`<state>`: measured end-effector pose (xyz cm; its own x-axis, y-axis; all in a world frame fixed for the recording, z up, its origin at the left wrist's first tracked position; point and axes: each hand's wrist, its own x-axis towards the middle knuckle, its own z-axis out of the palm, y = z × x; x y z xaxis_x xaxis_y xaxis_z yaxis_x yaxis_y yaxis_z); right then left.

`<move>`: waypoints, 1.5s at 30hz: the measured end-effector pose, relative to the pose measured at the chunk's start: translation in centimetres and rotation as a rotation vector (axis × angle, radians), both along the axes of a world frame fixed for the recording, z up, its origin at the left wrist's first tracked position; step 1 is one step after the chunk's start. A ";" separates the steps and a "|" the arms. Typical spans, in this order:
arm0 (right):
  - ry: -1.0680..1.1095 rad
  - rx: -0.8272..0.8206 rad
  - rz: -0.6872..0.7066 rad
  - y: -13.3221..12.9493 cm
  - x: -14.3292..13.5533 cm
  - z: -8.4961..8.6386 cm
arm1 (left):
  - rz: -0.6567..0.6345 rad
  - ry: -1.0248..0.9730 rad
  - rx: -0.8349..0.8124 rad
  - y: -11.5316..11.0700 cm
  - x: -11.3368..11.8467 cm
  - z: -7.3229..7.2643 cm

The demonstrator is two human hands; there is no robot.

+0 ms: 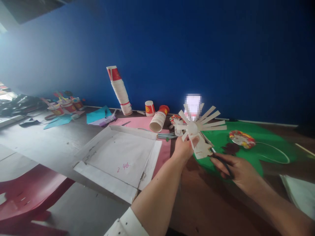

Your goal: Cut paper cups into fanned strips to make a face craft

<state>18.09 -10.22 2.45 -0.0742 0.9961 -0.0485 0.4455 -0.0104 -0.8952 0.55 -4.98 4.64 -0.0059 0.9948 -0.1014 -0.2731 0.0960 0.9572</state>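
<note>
In my left hand point(184, 149) is a paper cup point(192, 128) whose wall is cut into strips that fan out around its round base. A wider uncut piece of its wall hangs down toward my right hand point(230, 165). That hand is closed around the dark handles of a pair of scissors point(225, 165), whose blades meet the edge of the hanging piece. Part of the blades is hidden by the paper. Just behind the cup stands a bright, pixelated screen point(193, 105).
A shallow white box lid point(120, 157) lies left of my arms. Behind it are a tall leaning stack of paper cups point(119, 91) and a shorter stack on its side point(158, 120). Green paper point(270, 141) carries a woven red-and-yellow ring point(242, 139). A red chair point(31, 193) stands lower left.
</note>
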 end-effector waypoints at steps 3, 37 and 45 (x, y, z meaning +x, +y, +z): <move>-0.003 0.010 0.013 0.1 0.3 -0.4 | -0.033 0.032 0.029 0.1 0.0 -0.1; -0.040 -0.040 -0.034 -0.1 -0.7 0.6 | 0.002 0.146 0.042 0.0 0.2 -0.6; -0.047 0.014 -0.022 -0.1 -0.7 0.5 | -0.010 0.079 0.081 0.1 0.3 -1.0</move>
<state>17.37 -10.32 2.98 -0.0502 0.9980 -0.0376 0.4869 -0.0084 -0.8734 0.84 -4.89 3.60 -0.0005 0.9998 -0.0204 -0.1964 0.0199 0.9803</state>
